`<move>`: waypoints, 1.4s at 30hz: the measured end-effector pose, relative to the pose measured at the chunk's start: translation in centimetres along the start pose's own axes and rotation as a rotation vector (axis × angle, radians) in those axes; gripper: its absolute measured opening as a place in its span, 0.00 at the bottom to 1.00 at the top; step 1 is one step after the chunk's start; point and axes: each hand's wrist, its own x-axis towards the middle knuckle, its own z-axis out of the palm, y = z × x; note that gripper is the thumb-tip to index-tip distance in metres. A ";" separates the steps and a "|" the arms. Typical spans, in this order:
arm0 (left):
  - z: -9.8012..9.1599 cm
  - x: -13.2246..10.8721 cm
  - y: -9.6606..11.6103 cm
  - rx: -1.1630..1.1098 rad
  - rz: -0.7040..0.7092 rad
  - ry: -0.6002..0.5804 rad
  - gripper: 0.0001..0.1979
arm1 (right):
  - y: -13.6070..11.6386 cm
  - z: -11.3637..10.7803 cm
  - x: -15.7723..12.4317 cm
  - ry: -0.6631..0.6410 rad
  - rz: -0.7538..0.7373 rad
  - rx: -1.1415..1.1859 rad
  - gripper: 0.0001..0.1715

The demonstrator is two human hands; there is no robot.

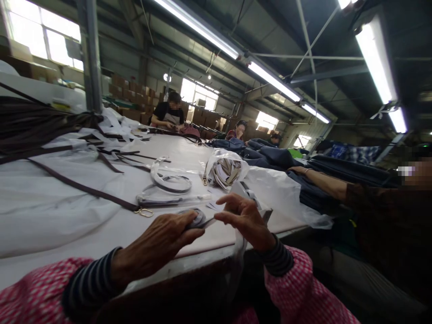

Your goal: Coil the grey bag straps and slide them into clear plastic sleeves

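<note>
My left hand [158,243] is closed around a small grey coiled strap [200,218], with the thumb lying on top of the coil. A short end runs from the coil to the thumb of my right hand [245,218]. The right fingers are curled and appear to pinch that end; the exact grip is partly hidden. Both hands are above the near edge of the white-covered table [216,237]. Behind my right hand is a grey object [248,192], mostly blocked from sight.
Ahead lie a clear bag of rolled strips [224,168], a wrapped strap loop [172,182] and a dark strap with a gold buckle [146,212]. Dark blue fabric [270,155] is piled to the right, where a co-worker's arm [324,180] reaches in. A metal post [90,58] rises at left.
</note>
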 end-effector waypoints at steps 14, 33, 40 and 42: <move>-0.9 0.7 4.6 -1.277 -0.415 -0.016 0.19 | 2.4 6.8 -0.6 0.427 -0.548 -0.554 0.22; -6.3 6.6 9.0 -1.322 -0.076 0.123 0.20 | -4.1 0.3 7.5 -0.134 -0.378 -0.267 0.28; -7.2 8.8 7.9 -1.451 -0.085 0.240 0.18 | -0.2 1.8 4.5 -0.416 0.103 0.378 0.25; -7.2 9.0 7.6 -1.462 -0.086 0.272 0.17 | 0.7 2.2 3.7 -0.428 0.143 0.440 0.23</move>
